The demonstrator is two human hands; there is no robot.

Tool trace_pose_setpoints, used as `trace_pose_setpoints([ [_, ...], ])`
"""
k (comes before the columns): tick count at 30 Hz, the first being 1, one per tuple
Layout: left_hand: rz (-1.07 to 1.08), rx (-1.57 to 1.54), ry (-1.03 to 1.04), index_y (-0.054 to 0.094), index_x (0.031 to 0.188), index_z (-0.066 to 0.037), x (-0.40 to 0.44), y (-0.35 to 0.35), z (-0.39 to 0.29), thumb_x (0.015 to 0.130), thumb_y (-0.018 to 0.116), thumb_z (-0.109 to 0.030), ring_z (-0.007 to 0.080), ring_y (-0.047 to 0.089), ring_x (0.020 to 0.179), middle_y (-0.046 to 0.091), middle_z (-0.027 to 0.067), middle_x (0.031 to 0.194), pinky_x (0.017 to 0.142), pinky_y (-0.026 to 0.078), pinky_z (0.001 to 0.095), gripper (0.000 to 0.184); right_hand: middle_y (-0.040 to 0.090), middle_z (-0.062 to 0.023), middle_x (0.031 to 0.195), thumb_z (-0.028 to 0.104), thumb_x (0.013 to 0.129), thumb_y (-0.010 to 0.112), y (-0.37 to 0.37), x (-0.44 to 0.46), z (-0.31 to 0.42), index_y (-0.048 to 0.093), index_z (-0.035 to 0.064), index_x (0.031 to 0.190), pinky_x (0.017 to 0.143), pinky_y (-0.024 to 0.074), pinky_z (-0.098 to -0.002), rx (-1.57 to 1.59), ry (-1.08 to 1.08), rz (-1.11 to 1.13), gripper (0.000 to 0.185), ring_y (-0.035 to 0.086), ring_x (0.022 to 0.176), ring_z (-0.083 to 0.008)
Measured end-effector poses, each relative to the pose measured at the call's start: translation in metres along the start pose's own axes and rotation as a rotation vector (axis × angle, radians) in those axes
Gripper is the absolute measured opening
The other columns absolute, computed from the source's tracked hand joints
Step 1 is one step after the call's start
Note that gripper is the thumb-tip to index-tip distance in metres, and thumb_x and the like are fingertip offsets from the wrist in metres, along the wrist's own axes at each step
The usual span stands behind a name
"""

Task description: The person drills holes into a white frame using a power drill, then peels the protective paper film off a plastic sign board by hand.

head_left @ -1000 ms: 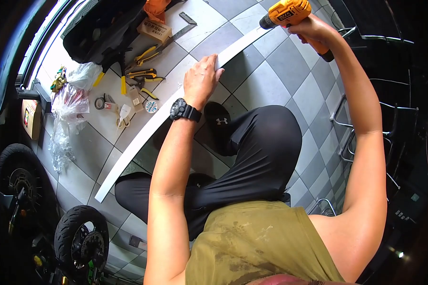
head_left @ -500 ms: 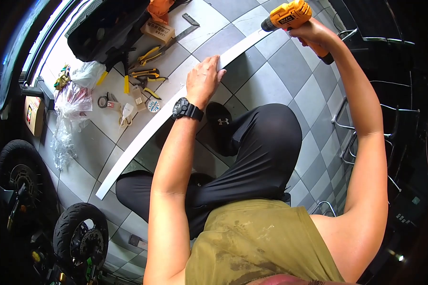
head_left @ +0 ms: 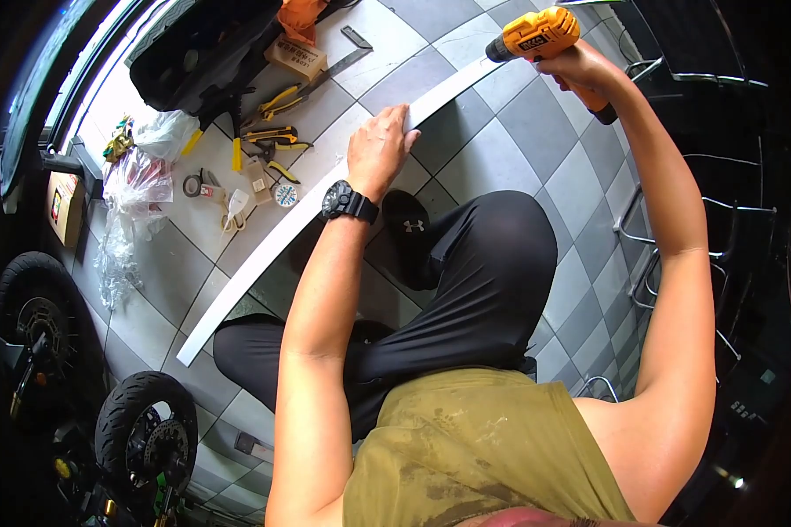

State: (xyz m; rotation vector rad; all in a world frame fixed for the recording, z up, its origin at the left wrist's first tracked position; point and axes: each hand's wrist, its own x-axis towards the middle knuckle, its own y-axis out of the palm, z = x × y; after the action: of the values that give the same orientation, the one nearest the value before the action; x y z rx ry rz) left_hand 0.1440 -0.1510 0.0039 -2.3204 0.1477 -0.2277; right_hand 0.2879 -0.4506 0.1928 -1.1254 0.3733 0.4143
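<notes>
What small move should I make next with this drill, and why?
Probably press the drill gently toward the white strip: its chuck is at the strip's far end, your right hand grips the handle, and your left hand holds the strip. I can't tell whether they touch.

The long, narrow white strip [head_left: 264, 274] slants from near left to far right; the orange-and-black drill [head_left: 540, 35] is at its far-right end, chuck pointing left.

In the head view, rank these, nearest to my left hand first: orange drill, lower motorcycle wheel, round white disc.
1. White disc: left of your left hand.
2. Orange drill: upper right, in your right hand.
3. Lower wheel: lower left.
</notes>
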Motion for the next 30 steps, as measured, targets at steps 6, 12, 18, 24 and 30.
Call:
trace_pose_setpoints([
  [6, 0.006, 0.003, -0.006, 0.065, 0.132, -0.009, 0.0, 0.001, 0.0, 0.095, 0.075, -0.029, 0.0354, 0.071, 0.107, 0.073, 0.0122, 0.118, 0.089, 0.059, 0.0463, 0.044, 0.061, -0.005, 0.07, 0.013, 0.083, 0.068, 0.001, -0.002, 0.001, 0.066, 0.0013, 0.109, 0.058, 0.0535, -0.0332, 0.002, 0.01, -0.005, 0.029, 0.059, 0.059, -0.0135],
  [12, 0.046, 0.007, -0.031, 0.066, 0.135, -0.01, 0.001, -0.002, -0.001, 0.096, 0.074, -0.034, 0.0367, 0.071, 0.11, 0.072, 0.0124, 0.129, 0.092, 0.059, 0.0467, 0.046, 0.06, -0.0049, 0.07, 0.013, 0.083, 0.068, 0.002, -0.004, 0.002, 0.066, 0.0007, 0.109, 0.058, 0.0531, -0.0333, 0.004, 0.007, -0.016, 0.029, 0.059, 0.06, -0.014],
  [18, -0.003, -0.002, -0.006, 0.065, 0.131, -0.008, 0.0, 0.0, 0.0, 0.094, 0.076, -0.029, 0.035, 0.071, 0.107, 0.073, 0.0123, 0.117, 0.09, 0.058, 0.046, 0.043, 0.06, -0.0051, 0.069, 0.014, 0.084, 0.069, 0.002, 0.0, 0.0, 0.066, 0.0, 0.11, 0.058, 0.052, -0.0335, -0.011, 0.011, -0.008, 0.03, 0.058, 0.059, -0.0144],
  [24, 0.002, -0.01, -0.009, 0.065, 0.13, -0.008, 0.0, -0.002, -0.001, 0.094, 0.076, -0.029, 0.0355, 0.071, 0.106, 0.073, 0.0128, 0.117, 0.089, 0.058, 0.0459, 0.043, 0.057, -0.0028, 0.068, 0.02, 0.086, 0.072, 0.002, 0.003, -0.006, 0.067, 0.0028, 0.105, 0.054, 0.0494, -0.0327, -0.005, -0.003, -0.027, 0.026, 0.056, 0.056, -0.0138],
  [30, 0.012, -0.006, -0.014, 0.065, 0.13, -0.009, 0.0, -0.002, -0.001, 0.094, 0.076, -0.029, 0.0352, 0.071, 0.106, 0.073, 0.0126, 0.117, 0.089, 0.058, 0.0456, 0.043, 0.057, -0.0028, 0.067, 0.02, 0.087, 0.072, 0.003, 0.005, -0.009, 0.066, 0.0029, 0.104, 0.053, 0.0492, -0.0329, -0.027, -0.015, -0.017, 0.025, 0.057, 0.056, -0.0139],
])
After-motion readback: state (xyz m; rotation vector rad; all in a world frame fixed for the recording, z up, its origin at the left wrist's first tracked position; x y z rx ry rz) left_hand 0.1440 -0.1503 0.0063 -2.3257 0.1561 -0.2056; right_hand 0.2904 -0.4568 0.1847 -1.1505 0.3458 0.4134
